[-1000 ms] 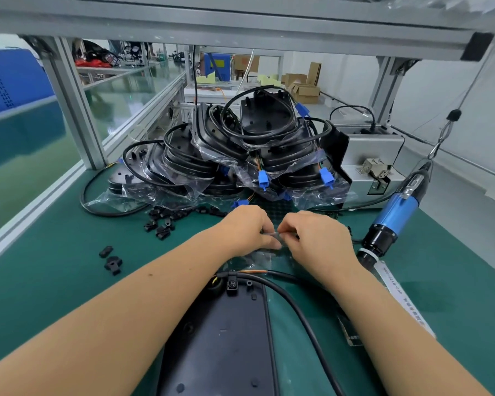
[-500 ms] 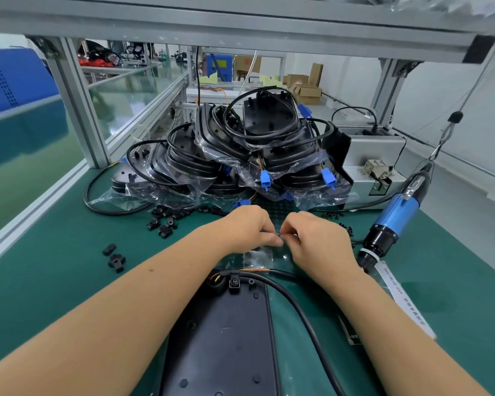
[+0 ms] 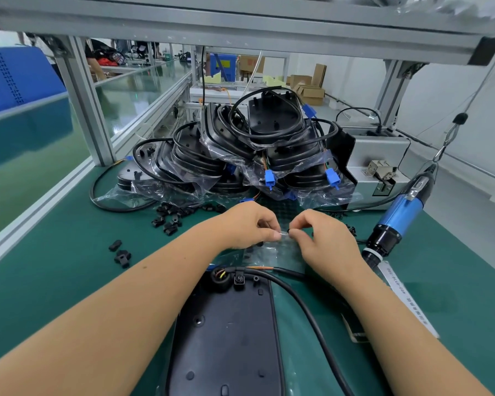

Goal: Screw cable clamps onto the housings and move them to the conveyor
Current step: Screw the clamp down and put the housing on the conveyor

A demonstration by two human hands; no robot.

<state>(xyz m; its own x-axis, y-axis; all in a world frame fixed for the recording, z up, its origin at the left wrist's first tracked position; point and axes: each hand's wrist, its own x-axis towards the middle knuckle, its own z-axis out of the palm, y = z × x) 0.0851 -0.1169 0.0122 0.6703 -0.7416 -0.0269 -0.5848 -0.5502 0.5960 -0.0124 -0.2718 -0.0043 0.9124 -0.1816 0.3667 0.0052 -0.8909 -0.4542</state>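
A black housing (image 3: 226, 338) lies flat on the green mat right below me, with a black cable (image 3: 306, 307) curving off its top end. A small black cable clamp (image 3: 238, 280) sits at that end beside the cable entry. Just beyond the housing, my left hand (image 3: 249, 224) and my right hand (image 3: 323, 238) are close together. Each pinches the top edge of a small clear plastic bag (image 3: 286, 250) that hangs down to the mat. What the bag holds cannot be made out.
Loose black clamps (image 3: 169, 221) lie in a heap to the left, two more (image 3: 120, 252) nearer. Bagged housings with cables (image 3: 257, 155) are piled behind. A blue electric screwdriver (image 3: 397, 218) hangs at right before a grey screw feeder (image 3: 380, 161). The conveyor (image 3: 26, 155) runs along the left.
My fingertips have drawn slightly apart, so a short stretch of the bag's edge shows between them. Both hands stay over the same spot.
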